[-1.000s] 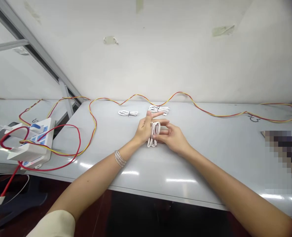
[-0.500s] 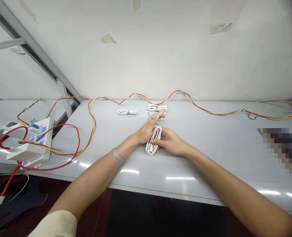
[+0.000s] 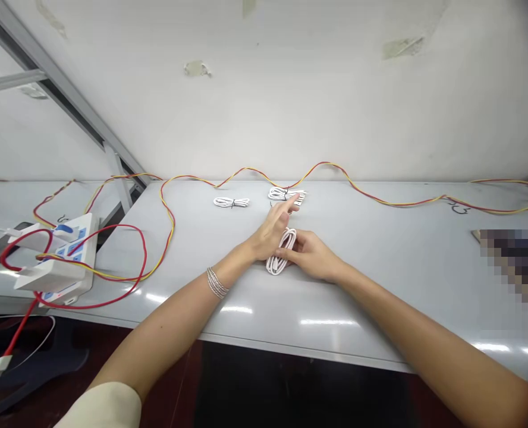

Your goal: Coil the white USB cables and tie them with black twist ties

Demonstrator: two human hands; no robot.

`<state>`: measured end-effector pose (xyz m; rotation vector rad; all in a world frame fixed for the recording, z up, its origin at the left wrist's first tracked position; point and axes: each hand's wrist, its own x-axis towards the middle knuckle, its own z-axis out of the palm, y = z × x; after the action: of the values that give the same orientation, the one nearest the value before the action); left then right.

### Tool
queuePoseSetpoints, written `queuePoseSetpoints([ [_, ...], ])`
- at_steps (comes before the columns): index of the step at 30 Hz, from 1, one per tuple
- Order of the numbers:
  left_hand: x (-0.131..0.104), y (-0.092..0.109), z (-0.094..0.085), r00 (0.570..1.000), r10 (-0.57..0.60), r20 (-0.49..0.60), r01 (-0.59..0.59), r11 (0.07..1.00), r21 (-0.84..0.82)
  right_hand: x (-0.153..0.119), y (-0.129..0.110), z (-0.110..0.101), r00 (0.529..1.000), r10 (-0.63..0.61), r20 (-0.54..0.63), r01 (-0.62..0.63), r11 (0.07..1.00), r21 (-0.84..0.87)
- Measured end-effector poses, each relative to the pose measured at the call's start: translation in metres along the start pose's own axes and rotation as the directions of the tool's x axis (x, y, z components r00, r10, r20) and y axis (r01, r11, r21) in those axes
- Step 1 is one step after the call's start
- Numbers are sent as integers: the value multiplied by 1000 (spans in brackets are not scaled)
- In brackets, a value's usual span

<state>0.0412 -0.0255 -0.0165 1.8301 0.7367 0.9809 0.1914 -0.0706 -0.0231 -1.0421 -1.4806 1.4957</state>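
A coiled white cable is pinched between the thumb and fingers of my right hand, just above the grey table. My left hand lies against the coil's left side, its fingers stretched out toward the back of the table. Beyond the fingertips rests a tied bundle of white cable, partly covered by my left fingers. Another tied white cable bundle lies to its left.
On the left, a white power strip carries plugs and looping red and yellow wires. A twisted red-yellow wire runs along the back of the grey table. A pixelated object lies at right.
The coil has tilted slightly and looks narrower between my hands. Both hands stay in nearly the same place, and the whole view has shifted a little.
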Motion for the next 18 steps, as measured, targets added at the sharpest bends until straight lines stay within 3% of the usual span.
queuePoseSetpoints([
  [4, 2, -2, 2, 981, 28, -190, -28, 1000, 1, 4, -5, -5, 973, -18, -230, 36, 997, 74],
  [7, 1, 0, 3, 984, 102, -147, -93, 993, 66, 7, -9, -9, 906, -13, -423, 83, 985, 148],
  [9, 0, 0, 4, 984, 160, -75, -147, 978, 147, 7, -9, -11, 873, 20, -487, 80, 980, 184],
  [13, 1, -11, -1, 979, 202, 25, -201, 936, 290, 7, -7, -12, 874, 57, -482, 25, 987, 161],
  [15, 2, -19, -5, 961, 261, 93, -277, 904, 326, 6, -5, -11, 886, 27, -463, 25, 994, 106],
  [18, 4, -28, -9, 946, 304, 114, -323, 862, 391, 5, -3, -9, 916, -38, -399, 52, 998, 24],
])
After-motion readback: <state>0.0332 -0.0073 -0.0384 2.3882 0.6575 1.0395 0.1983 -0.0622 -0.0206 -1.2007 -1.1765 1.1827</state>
